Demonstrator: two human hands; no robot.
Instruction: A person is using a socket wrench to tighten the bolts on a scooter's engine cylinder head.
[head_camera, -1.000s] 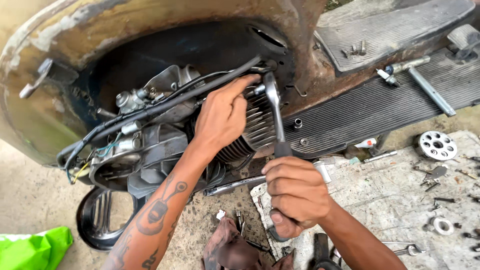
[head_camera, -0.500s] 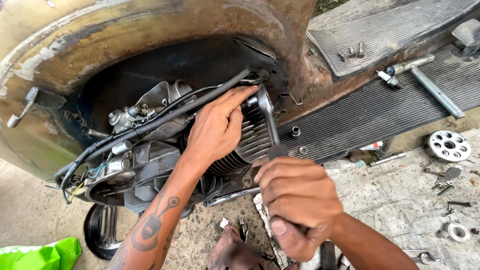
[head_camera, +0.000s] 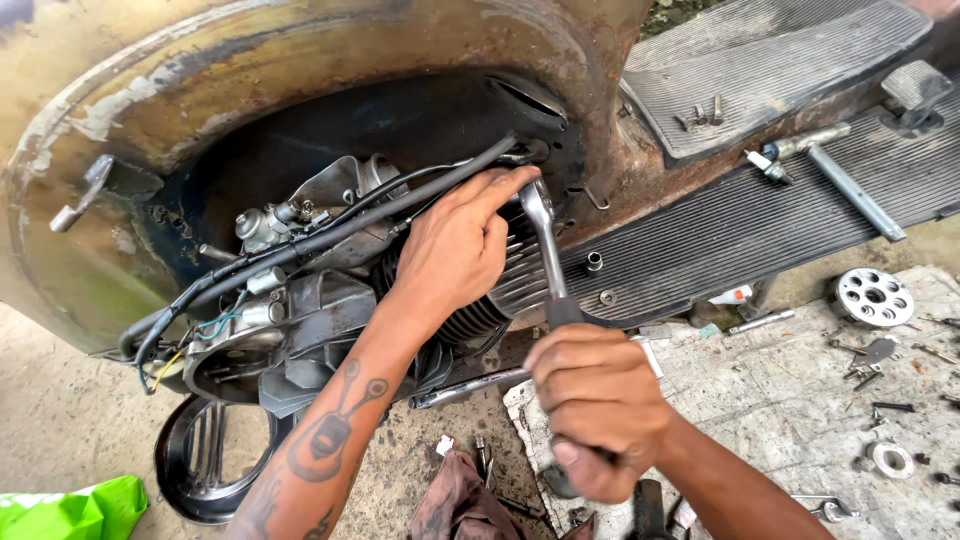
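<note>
A rusty old scooter body (head_camera: 300, 60) lies on its side with its engine (head_camera: 320, 290) exposed. My left hand (head_camera: 455, 250) rests flat on the finned cylinder (head_camera: 510, 290), fingertips at the head of a metal ratchet wrench (head_camera: 545, 255). My right hand (head_camera: 595, 410) is closed around the wrench's lower handle, near the ground. The wrench head sits at the top of the cylinder, beside a black cable (head_camera: 330, 235) that runs across the engine.
A ribbed footboard (head_camera: 760, 215) holds a T-shaped tool (head_camera: 840, 175) and loose bolts (head_camera: 700, 115). A round perforated disc (head_camera: 872, 296), washers and small parts lie on the slab at right. A wheel rim (head_camera: 205, 460) and green bag (head_camera: 70, 508) sit lower left; a rag (head_camera: 455, 500) lies below.
The view has shifted slightly. My right hand has swung the wrench handle a little downward and toward me; my left hand stays on the cylinder by the wrench head.
</note>
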